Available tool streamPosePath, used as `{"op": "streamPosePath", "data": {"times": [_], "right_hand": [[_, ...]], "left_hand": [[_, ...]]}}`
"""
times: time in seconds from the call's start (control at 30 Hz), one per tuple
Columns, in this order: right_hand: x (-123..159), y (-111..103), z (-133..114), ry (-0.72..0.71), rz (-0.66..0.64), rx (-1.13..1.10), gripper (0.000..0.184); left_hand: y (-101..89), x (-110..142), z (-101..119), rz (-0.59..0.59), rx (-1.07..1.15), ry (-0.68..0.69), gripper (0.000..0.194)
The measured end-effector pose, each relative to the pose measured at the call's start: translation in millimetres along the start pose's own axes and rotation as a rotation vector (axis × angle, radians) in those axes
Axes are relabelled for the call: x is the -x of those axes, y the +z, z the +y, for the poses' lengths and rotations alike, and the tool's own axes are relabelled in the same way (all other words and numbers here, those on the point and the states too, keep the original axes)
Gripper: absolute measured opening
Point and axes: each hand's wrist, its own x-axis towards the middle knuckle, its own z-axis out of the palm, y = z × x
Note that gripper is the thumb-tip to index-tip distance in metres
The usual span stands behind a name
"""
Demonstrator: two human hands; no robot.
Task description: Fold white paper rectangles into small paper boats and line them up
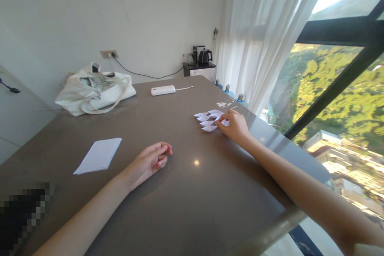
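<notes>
White bag (pixel 90 96): set at the far left of the table (pixel 180 204), well apart from both hands; it need not be touched.

Paper stack (pixel 99 156): laid flat on the left, its sheets slightly out of line; it is best left undisturbed while attention is given to the right side.

Left hand (pixel 151 163): held low over the table with fingers loosely curled, nothing seen in its grasp. It could be brought across to steady neighbouring pieces if they were nudged.

White device (pixel 163 90): placed farther back, its short cable pointed right, clear of both hands.

Folded paper pieces (pixel 207 124): grouped close together in short rows right of the table's middle, points facing left, some partly hidden by the fingers. Because folded paper is light, they would probably be shifted by a careless brush; an even spacing is best kept.

Paper scraps (pixel 224 105): scattered just behind the group; they should be kept from being swept among it.

Right hand (pixel 235 126): reached over the group's right end, thumb and forefinger brought together at a piece; whether it is gripped or only touched cannot be told. Pressure should be kept light, so that creases are not crushed, and the fingers are best lifted straight up.
</notes>
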Motion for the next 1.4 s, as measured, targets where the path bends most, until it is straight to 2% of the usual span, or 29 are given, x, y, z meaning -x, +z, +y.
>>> {"op": "streamPosePath", "data": {"times": [0.1, 0.2, 0.3, 0.37, 0.47, 0.57, 0.6, 0.63, 0.67, 0.73, 0.83, 0.97, 1.23, 1.4], "right_hand": [[6.2, -0.7, -8.1, -0.179, 0.027, -0.047, 0.016], [13.4, 1.0, -17.2, -0.293, 0.021, -0.045, 0.014], [18.8, 4.1, -23.7, -0.354, 0.007, -0.062, 0.014], [20.6, 6.6, -25.3, -0.377, -0.011, -0.079, 0.014], [20.8, 10.5, -23.8, -0.391, -0.023, -0.095, 0.014], [19.6, 13.5, -20.8, -0.406, -0.031, -0.109, 0.016], [19.2, 14.1, -20.2, -0.412, -0.028, -0.119, 0.016], [18.9, 14.6, -19.8, -0.424, -0.026, -0.128, 0.016], [18.7, 14.7, -19.8, -0.430, -0.021, -0.134, 0.017], [18.4, 14.5, -20.4, -0.444, -0.018, -0.136, 0.019], [18.3, 13.6, -21.6, -0.460, -0.029, -0.145, 0.021], [18.1, 13.1, -21.5, -0.460, -0.026, -0.152, 0.021], [18.1, 15.5, -20.4, -0.448, -0.009, -0.122, 0.026], [17.4, 18.1, -18.3, -0.457, -0.007, -0.111, 0.025]], "left_hand": [[0.0, -0.3, 0.4, -0.005, -0.010, 0.012, 0.016], [2.6, 0.3, 0.3, 0.005, -0.024, 0.017, 0.017], [6.5, 1.1, -1.1, 0.036, -0.095, 0.013, 0.019], [6.9, 1.1, -0.6, 0.093, -0.213, 0.064, 0.019], [-2.1, 1.9, 8.4, 0.267, -0.684, 0.229, 0.017], [-25.6, 7.6, 29.1, 0.564, -1.365, 0.341, 0.013], [-35.9, 10.7, 37.4, 0.669, -1.573, 0.294, 0.017], [-46.9, 14.3, 45.7, 0.730, -1.727, 0.182, 0.023], [-58.1, 18.1, 53.5, 0.776, -1.805, 0.009, 0.029], [-79.8, 25.8, 66.1, 0.787, -1.804, -0.324, 0.041], [-105.7, 35.3, 75.3, 0.733, -1.763, -0.439, 0.046], [-119.3, 41.9, 75.0, 0.694, -1.722, -0.439, 0.053], [-110.4, 44.5, 74.3, 0.696, -1.676, -0.395, 0.040], [-114.1, 45.7, 75.6, 0.710, -1.652, -0.397, 0.044]]}}
